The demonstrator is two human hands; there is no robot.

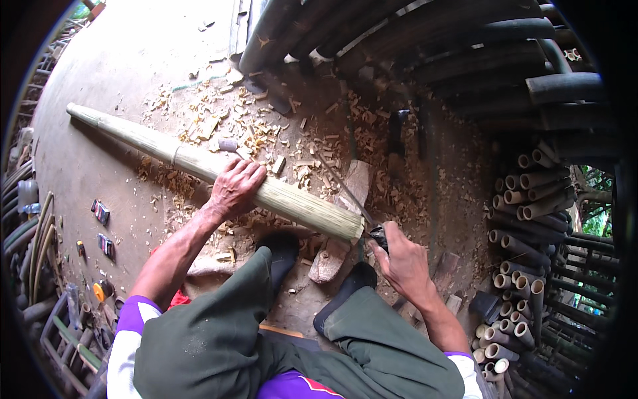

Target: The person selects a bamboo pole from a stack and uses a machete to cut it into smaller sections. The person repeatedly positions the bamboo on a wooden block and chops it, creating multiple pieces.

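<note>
A long pale-green bamboo pole [299, 205] lies slantwise before me, its narrow end far left and its thick end near my right hand. My left hand [238, 186] is closed over the pole's middle. In my right hand [403, 261] is the dark handle of a knife [344, 187]. Its long thin blade points up and to the left, passing just beyond the pole's thick end; whether it touches the bamboo I cannot tell. Under that end lies a wooden block [330, 261], partly hidden by the pole.
Pale shavings [249, 130] litter the dirt floor. Cut bamboo tubes [515, 299] are stacked at right, with large dark bamboo poles [465, 73] above. Small packets [106, 245], an orange tape measure-like round thing [100, 291] and thin canes [43, 246] lie at left. My feet flank the block.
</note>
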